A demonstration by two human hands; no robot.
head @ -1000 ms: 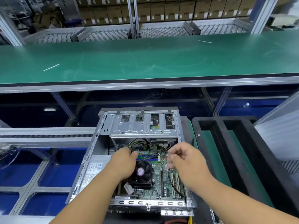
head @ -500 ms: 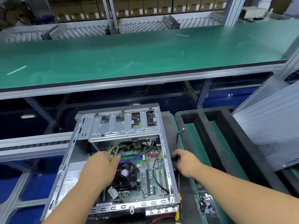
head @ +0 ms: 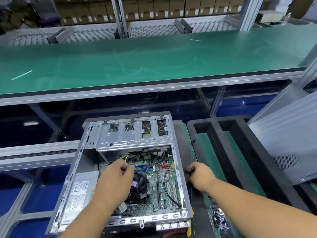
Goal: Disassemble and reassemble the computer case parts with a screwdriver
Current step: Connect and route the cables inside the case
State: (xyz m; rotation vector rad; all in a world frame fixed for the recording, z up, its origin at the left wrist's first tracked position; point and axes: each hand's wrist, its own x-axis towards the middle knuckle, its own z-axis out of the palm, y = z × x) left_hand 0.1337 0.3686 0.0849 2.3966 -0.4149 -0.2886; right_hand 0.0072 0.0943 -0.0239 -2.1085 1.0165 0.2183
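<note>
Computer case (head: 96, 162) lies on its side with the open face up, just in front of the person; its long axis runs away from them, leaning slightly to the right, with the drive cage (head: 133, 136) at the far end and the slotted rear panel (head: 147, 220) at the near end; inside, the motherboard (head: 161, 188) fills the right half, the fan (head: 139, 184) sits near the middle and the power supply (head: 77, 194) lies along the left wall; left hand (head: 115, 182) reaches down into the case over the fan, fingers curled, though whether they pinch anything there cannot be told; right hand (head: 200, 176) rests just outside the case's right wall, fingers curled round a dark handle, seemingly the screwdriver (head: 190, 184), whose thin shaft runs toward the person along the case wall; a thin black cable (head: 194, 150) trails away from that hand toward the far side; case rests on a dark mat (head: 199, 217) beside a black foam tray (head: 226, 152) with long compartments; a pile of small screws (head: 217, 220) lies on green matting near the right forearm; a grey side panel (head: 288, 138) leans at the far right; beyond, a long green bench (head: 137, 62) spans the view, with roller racks (head: 154, 30) and stacked cardboard boxes (head: 154, 7) behind it.
</note>
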